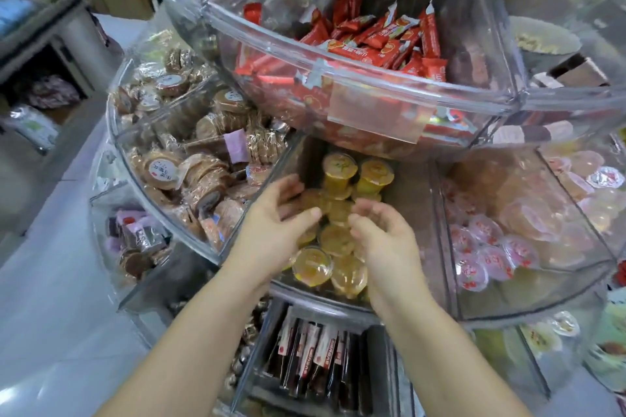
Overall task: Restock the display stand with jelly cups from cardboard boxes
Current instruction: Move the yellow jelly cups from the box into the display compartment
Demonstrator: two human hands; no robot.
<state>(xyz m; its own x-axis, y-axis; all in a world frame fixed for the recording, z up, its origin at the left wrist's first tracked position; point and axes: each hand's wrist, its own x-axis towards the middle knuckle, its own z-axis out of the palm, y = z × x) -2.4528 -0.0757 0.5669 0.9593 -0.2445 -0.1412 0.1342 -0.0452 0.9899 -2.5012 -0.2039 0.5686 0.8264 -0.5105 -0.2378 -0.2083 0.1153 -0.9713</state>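
Hands: your left hand (281, 213) and right hand (382, 230) hover open over yellow jelly cups (338, 237), heaped toward twelve o'clock, equally near.

Middle-tier compartment (399, 200), frame centre: open from above at its near edge only; the rear half is roofed by the upper clear bin (338, 85) of red wrapped sweets.
Side limits: clear divider wall (271, 176) on the left, clear divider wall (443, 230) on the right.
Floor: yellow jelly cups (338, 240) heaped through the middle and near the front rim; bare floor shows on the right side.
Occupants: left hand (277, 230) and right hand (386, 244) fill the near opening, with a narrow gap between them.
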